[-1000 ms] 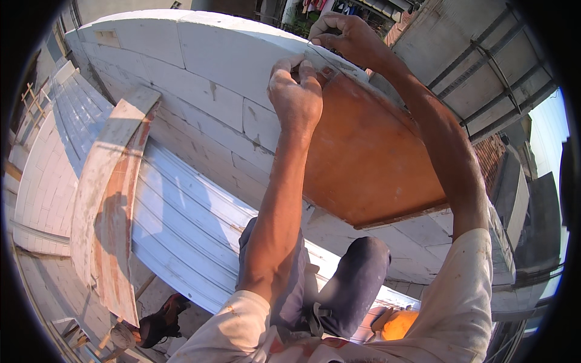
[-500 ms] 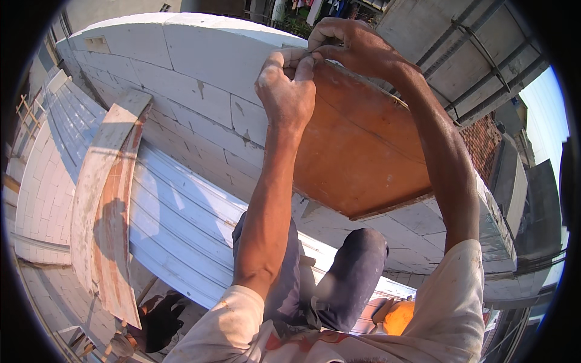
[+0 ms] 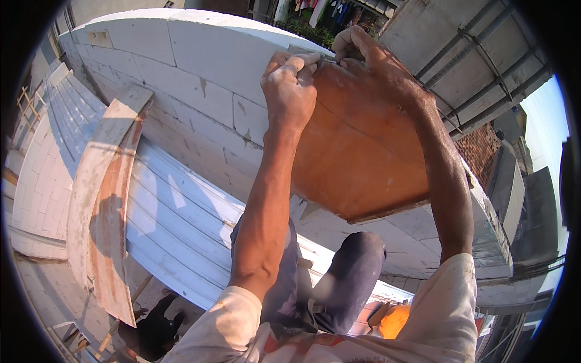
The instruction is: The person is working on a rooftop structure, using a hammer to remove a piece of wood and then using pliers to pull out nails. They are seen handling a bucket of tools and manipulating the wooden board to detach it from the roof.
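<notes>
**Orange board held at the top of a white block wall**

Orange-brown and flat, the board (image 3: 363, 151) leans against the upper part of a white block wall (image 3: 200, 91), and both my hands are closed on its top edge. My left hand (image 3: 290, 88) curls its fingers over the edge, knuckles toward me, thumb tucked against the fingers. My right hand (image 3: 378, 63) grips the same edge just beside it, fingers wrapped over the top, the two hands nearly touching. The board's lower edge hangs free above my knees (image 3: 357, 266), which are in dark trousers.

Left of my arms, a white corrugated sheet (image 3: 175, 224) slopes down along the foot of the wall. On its far left side lies a long curved plank (image 3: 100, 206), pale on top with rusty brown staining.

Down by my right hip sits something bright orange (image 3: 393, 320); too little shows to say whether it is a container or what it might hold. Beyond the wall top are grey roofs (image 3: 460, 42).
</notes>
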Demonstrator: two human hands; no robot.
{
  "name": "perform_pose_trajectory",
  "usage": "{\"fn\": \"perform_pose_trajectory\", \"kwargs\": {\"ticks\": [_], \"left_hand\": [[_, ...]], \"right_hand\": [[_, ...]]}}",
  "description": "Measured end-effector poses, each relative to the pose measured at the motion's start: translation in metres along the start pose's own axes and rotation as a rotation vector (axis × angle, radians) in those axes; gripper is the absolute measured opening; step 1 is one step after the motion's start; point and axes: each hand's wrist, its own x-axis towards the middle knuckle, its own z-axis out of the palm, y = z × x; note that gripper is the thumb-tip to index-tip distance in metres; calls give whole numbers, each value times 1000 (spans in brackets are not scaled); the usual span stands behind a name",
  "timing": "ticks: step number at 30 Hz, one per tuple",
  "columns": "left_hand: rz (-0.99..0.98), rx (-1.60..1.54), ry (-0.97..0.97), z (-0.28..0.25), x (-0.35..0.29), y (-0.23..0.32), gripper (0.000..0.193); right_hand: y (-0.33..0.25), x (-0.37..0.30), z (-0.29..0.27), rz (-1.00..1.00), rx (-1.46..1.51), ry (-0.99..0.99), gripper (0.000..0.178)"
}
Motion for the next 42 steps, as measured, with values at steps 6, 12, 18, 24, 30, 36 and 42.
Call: {"fn": "perform_pose_trajectory", "kwargs": {"ticks": [6, 12, 18, 24, 30, 36, 42], "left_hand": [[-180, -77, 31, 6, -2, 1, 14], [-65, 87, 63, 4, 0, -6, 11], [-259, 99, -164, -17, -1, 11, 13], [-87, 372, -128, -10, -5, 10, 17], [-185, 313, -175, -12, -8, 23, 20], [-186, 384, -162, -6, -17, 21, 21], [-237, 392, -201, -11, -15, 24, 19]], "right_hand": [[15, 5, 2, 12, 114, 49, 17], [7, 7, 3, 27, -40, 34, 17], [11, 4, -1, 75, -103, 3, 27], [2, -6, 2, 38, -156, 42, 38], [7, -8, 4, 34, -83, 31, 39], [31, 16, 6, -56, -119, -3, 30], [27, 20, 8, -53, -67, -17, 32]]}}
